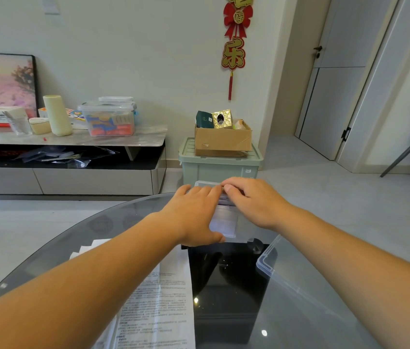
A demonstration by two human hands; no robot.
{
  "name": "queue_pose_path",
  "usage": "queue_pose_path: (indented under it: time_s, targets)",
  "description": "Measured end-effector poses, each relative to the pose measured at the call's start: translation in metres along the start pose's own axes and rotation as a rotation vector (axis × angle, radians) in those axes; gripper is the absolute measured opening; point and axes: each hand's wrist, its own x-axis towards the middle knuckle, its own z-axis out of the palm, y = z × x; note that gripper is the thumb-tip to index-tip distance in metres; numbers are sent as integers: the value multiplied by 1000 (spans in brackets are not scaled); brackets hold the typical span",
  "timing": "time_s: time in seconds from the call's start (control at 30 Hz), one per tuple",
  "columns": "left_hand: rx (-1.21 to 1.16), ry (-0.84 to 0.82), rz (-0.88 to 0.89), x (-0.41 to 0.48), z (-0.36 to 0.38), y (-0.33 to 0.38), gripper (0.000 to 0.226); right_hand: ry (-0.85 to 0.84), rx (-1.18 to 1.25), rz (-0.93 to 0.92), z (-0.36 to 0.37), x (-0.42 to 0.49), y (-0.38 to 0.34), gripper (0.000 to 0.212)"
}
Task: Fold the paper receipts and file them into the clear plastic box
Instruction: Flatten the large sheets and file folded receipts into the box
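The small clear rectangular plastic box [227,230] stands at the centre of the frame, on the far part of the round glass table [319,316]. Whitish paper [222,219] shows through its wall. The left hand [193,212] holds the box, fingers stretched over the top and thumb against the near wall. The right hand [251,201] rests on the box top with fingers curled; whether they grasp anything cannot be told. White printed paper sheets [163,298] lie at lower centre. A clear plastic lid [274,263] lies at lower right. Beyond the table, a brown cardboard carton [224,141] sits on a pale green storage bin [220,170].
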Motion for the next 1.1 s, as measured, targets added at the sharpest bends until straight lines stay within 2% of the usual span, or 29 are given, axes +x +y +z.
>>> queue_pose_path:
  time_s: [0.17,0.33,0.43,0.53,0.6,0.67,0.8,0.97,1.03,1.1]
  targets:
    - [-5,-86,-15,2,-3,1,95,-141,-221,-30,1,-10,2,43]
    - [-17,-118,-18,3,-6,3,94,-188,-285,-34,0,-10,2,50]
    - [-17,-39,-6,-2,-9,2,96,-131,-262,-51,-3,-15,-1,50]
    - [-13,47,-20,-20,-19,0,99,-20,-210,-52,-9,-26,-8,61]
    - [-60,89,-46,-39,-26,-1,100,29,-167,-41,-17,-36,-16,56]
    - [-122,126,-83,-63,-31,-1,98,63,-134,-32,-23,-50,-25,42]
    - [-219,98,-185,-119,-31,8,85,58,-36,-16,-24,-90,-53,28]
    - [-275,-94,-234,-198,-30,22,47,-154,84,-48,-3,-166,-103,21]
    - [-294,-179,-245,-226,-35,28,41,-297,69,-110,8,-196,-122,29]
    - [-299,-248,-250,-247,-40,34,45,-410,42,-150,15,-219,-138,38]
